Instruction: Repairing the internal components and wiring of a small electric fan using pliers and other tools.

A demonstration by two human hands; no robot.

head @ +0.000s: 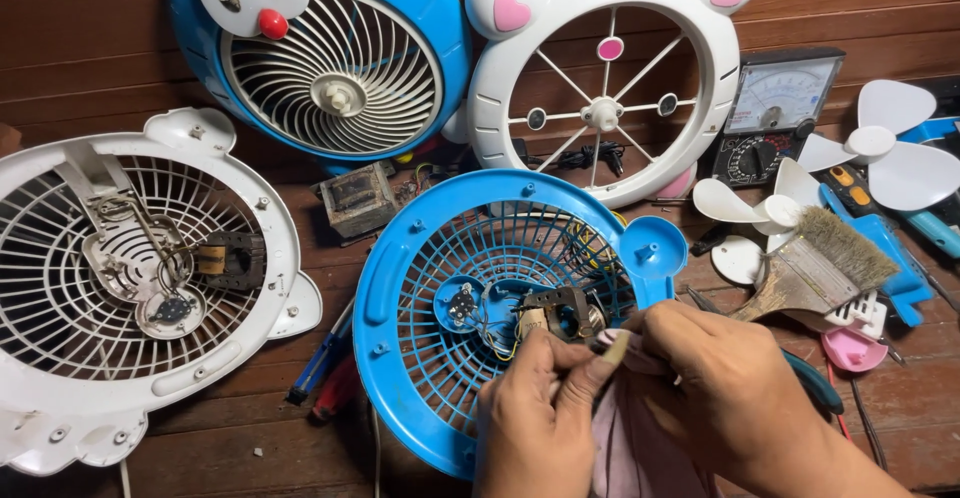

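Both hands are working at the small motor (560, 313) inside the round blue plastic fan grille (440, 288) lying on the wooden bench (100, 68): left hand (530, 408) pinching it, right hand (720, 378) gripping a pink cloth (630, 438); reassembly seems unfinished.

Glossy blue plastic fan grille (430, 358), soft pink cloth (625, 438), matt brown wooden planks (100, 48).

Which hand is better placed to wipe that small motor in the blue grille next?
Probably the right hand: it pinches the pink cloth with fingertips close beside the motor. The left hand rests on the blue grille at the motor, seemingly steadying it.
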